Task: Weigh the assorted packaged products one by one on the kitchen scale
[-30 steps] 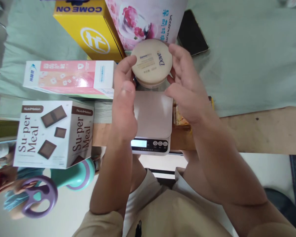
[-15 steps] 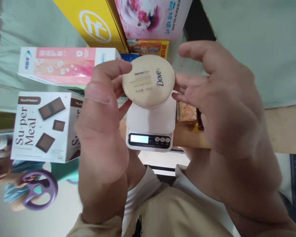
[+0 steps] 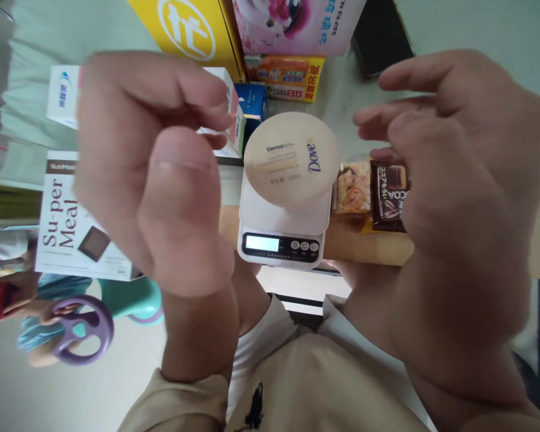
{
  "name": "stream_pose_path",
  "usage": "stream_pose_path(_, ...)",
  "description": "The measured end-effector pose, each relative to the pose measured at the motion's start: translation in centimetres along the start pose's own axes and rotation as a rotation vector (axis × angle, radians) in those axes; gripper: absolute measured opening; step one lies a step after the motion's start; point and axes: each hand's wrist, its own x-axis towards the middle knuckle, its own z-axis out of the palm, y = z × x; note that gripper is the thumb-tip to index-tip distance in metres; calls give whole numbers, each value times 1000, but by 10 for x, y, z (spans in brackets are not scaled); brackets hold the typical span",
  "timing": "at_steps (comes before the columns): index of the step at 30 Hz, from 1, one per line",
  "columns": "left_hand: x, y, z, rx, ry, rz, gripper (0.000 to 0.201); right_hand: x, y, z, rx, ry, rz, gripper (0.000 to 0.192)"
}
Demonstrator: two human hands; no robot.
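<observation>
- The round cream jar (image 3: 291, 159) now sits on the white kitchen scale (image 3: 282, 225), lid up, "Dove" print legible; half a second ago it was held above the platform between the fingertips of both hands.
- Left hand (image 3: 150, 174): released, raised close to the camera, fingers loosely curled, holding nothing. Well apart from the jar.
- Right hand (image 3: 459, 174): likewise off the jar, fingers spread and slightly bent, holding nothing. It hangs to the right of the scale, above the snack packets.
- Judgement: with both hands clear, the jar's full weight rests on the platform, so the reading should be free of hand pressure.
- The scale's display (image 3: 261, 243) is lit; digits too small and washed out to read.
- The jar overhangs the far edge of the platform a little; it looks flat, not tilted.
- Surroundings: brown cocoa packet (image 3: 389, 195) just right of the scale, "Su-per Meal" box (image 3: 69, 231) to the left, yellow box (image 3: 191, 27) and pink carton (image 3: 297, 24) behind, dark phone (image 3: 380, 36) at the far right.
</observation>
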Motion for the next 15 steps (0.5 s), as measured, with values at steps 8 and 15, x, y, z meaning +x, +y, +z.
stream_pose_path(8, -12, 3, 1, 12, -34, 109, 54, 1, -4, 1, 6, -20, 17, 36)
stream_pose_path(15, -1, -17, -3, 82, -109, 285, 65, -1, 2, 1, 11, -62, -3, 37)
